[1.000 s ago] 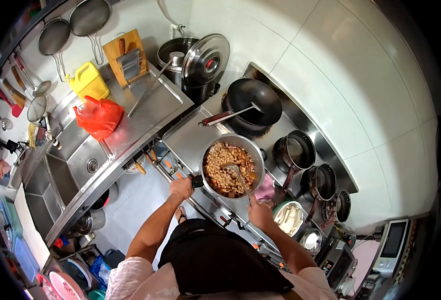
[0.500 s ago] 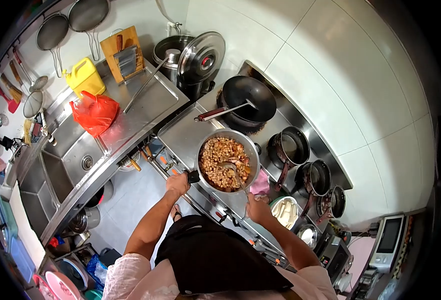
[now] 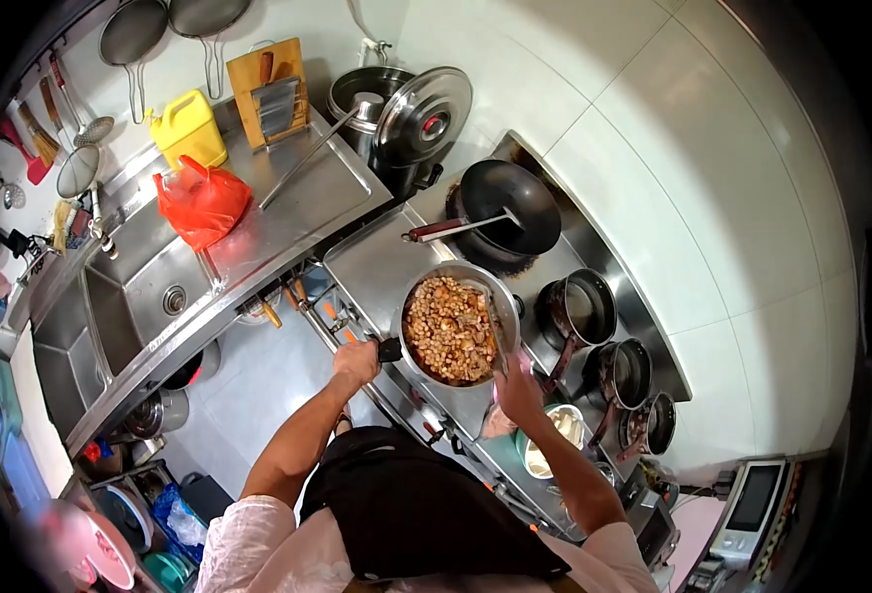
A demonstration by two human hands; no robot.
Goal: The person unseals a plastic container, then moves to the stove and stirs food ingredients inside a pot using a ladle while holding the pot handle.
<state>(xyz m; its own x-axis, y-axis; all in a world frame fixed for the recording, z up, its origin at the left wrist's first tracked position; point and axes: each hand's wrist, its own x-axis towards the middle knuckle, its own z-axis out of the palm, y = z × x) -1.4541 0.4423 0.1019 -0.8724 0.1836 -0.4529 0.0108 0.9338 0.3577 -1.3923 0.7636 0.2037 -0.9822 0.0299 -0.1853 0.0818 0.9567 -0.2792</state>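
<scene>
While your left hand (image 3: 357,363) stays wrapped tight round the black handle (image 3: 389,350), your right hand (image 3: 521,388) has swung the metal utensil (image 3: 499,339) out of the middle of the diced food (image 3: 446,328). Half a second ago its head sat mid-heap; now it runs up along the right inner wall of the pot (image 3: 508,304), and your right hand is in nearer the rim. Fingers look closed on the utensil's grip, though blur hides exactly how. Can't make out the head.

Pot is over the steel worktop (image 3: 372,259), just in front of the wok (image 3: 510,203); can't tell if its base rests or is lifted. Food stays inside, its surface uncovered at the centre. Reads as mid-stir, a sweep round the edge, with your left hand steadying; mixing doesn't look finished, I'd judge, since pale and browned bits lie in patches.

Beside your right forearm: bowl (image 3: 528,458) of pale pieces (image 3: 567,425), near but not in use. Dark pan (image 3: 590,304) past the pot, neither hand on it.
</scene>
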